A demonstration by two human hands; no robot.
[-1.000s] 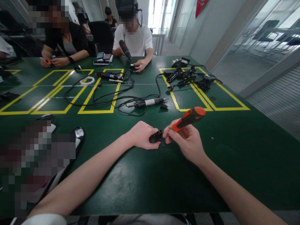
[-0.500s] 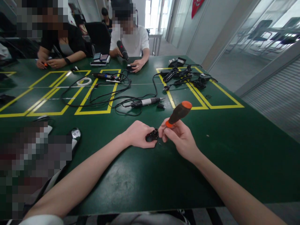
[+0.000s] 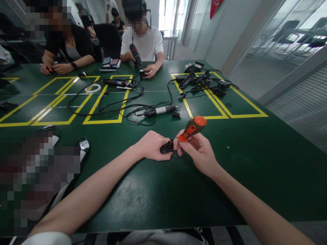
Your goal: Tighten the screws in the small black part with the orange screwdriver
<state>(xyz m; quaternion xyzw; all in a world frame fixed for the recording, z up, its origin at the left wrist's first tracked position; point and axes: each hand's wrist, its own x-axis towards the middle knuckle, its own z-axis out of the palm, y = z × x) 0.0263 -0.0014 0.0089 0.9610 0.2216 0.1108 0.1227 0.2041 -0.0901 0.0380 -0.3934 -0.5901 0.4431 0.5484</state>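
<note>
One orange-and-dark-grey screwdriver (image 3: 193,128) is held handle-up and tilted by the curled right hand (image 3: 201,151), its tip hidden; one small black part (image 3: 166,147) is gripped by the closed left hand (image 3: 153,145) just beside it, at the green table (image 3: 143,200). Two yellow-taped outlines (image 3: 249,116), farther off at right, are overlain by tangled black cables (image 3: 204,81), contents not fully distinguishable.

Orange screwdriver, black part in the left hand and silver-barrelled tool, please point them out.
Orange screwdriver (image 3: 192,129): head view, on its handle.
Black part (image 3: 167,147): head view, visible middle.
Silver-barrelled tool (image 3: 160,110): head view, barrel.
</note>
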